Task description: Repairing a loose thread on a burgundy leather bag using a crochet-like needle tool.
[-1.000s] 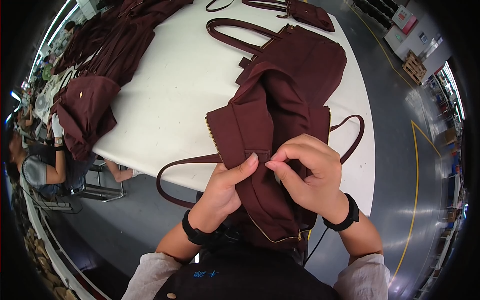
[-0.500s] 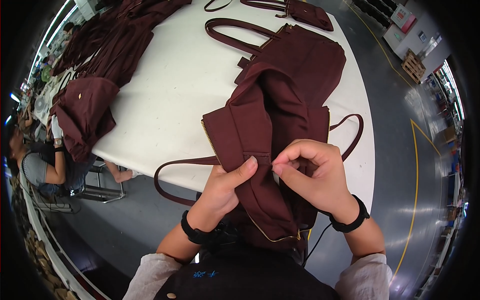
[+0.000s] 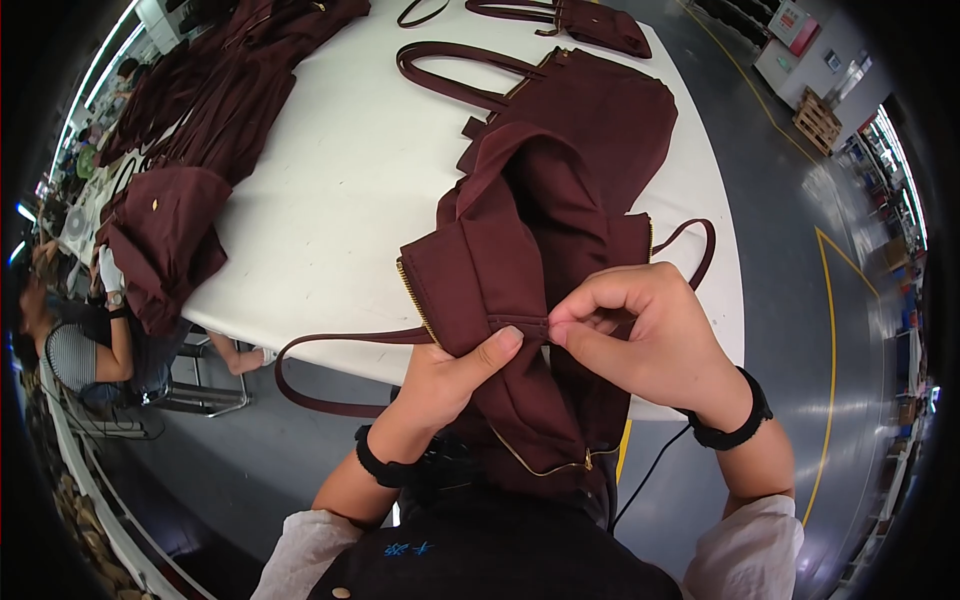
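A dark maroon fabric bag (image 3: 475,255) lies opened across the table's near edge, its near part hanging toward my lap. My left hand (image 3: 450,380) grips one side of it, thumb on top below a stitched strip (image 3: 515,327) and fingers hidden underneath. At the right end of that strip, my right hand (image 3: 665,340) is closed in a pinch of thumb and forefinger; what lies between the fingertips is too small to make out. Gold zipper teeth (image 3: 412,290) edge the bag's left side. One strap (image 3: 345,340) loops out to the left, another (image 3: 711,240) to the right.
The white table (image 3: 340,180) carries a second maroon bag (image 3: 605,28) at its far end. Heaped maroon pieces (image 3: 220,100) cover its left side. A person in a striped top (image 3: 75,355) sits at the left. A wooden pallet (image 3: 817,122) stands far right.
My right fingertips have come against the end of the stitched strip, and the right wrist has shifted right and down. The left strap loop has swung further left. My left hand keeps its grip.
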A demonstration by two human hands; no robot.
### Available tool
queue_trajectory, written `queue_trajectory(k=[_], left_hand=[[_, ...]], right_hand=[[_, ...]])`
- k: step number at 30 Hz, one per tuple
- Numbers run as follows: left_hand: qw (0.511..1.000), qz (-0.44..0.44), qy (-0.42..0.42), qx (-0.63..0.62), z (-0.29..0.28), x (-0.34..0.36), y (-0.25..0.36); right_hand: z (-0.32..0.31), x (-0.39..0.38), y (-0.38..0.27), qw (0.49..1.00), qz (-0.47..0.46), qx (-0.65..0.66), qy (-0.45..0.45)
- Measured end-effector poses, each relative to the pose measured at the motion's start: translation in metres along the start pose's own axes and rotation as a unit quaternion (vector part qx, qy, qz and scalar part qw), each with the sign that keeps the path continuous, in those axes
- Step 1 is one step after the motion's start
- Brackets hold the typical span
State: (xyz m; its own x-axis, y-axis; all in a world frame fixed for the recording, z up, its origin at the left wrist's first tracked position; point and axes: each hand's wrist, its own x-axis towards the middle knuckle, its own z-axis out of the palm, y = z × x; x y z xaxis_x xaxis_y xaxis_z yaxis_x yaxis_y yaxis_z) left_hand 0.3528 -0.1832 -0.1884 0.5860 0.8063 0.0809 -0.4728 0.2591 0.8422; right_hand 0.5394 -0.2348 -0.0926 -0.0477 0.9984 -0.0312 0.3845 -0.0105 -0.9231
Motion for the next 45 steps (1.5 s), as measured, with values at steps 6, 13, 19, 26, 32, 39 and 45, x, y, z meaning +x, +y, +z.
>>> queue_trajectory(k=[6, 13, 19, 26, 32, 39, 45], left_hand=[[0.996, 0.045, -0.001, 0.078, 0.002, 0.001, 0.0], [0.996, 0.024, 0.028, 0.075, -0.006, -0.001, -0.006], [0.997, 0.024, 0.028, 0.063, -0.012, -0.001, -0.015], [0.998, 0.006, 0.046, 0.04, -0.004, 0.0, -0.004], [0.992, -0.056, 0.048, -0.102, -0.013, 0.006, 0.0], [0.987, -0.072, 0.009, -0.142, -0.015, 0.001, 0.002], [0.993, -0.068, 0.009, -0.099, -0.009, 0.002, 0.004]], right_hand=[[-0.009, 0.001, -0.004, 0.99, -0.075, -0.118, -0.001], [0.0, 0.008, -0.001, 0.943, -0.208, -0.258, 0.045], [0.009, 0.002, 0.003, 0.945, -0.202, -0.241, 0.094], [0.014, 0.01, 0.009, 0.939, -0.219, -0.233, 0.122], [-0.003, 0.005, 0.015, 1.0, 0.006, 0.014, 0.023], [0.003, 0.009, 0.007, 0.995, 0.039, 0.062, -0.072], [-0.004, 0.009, -0.002, 0.996, 0.022, -0.026, -0.082]])
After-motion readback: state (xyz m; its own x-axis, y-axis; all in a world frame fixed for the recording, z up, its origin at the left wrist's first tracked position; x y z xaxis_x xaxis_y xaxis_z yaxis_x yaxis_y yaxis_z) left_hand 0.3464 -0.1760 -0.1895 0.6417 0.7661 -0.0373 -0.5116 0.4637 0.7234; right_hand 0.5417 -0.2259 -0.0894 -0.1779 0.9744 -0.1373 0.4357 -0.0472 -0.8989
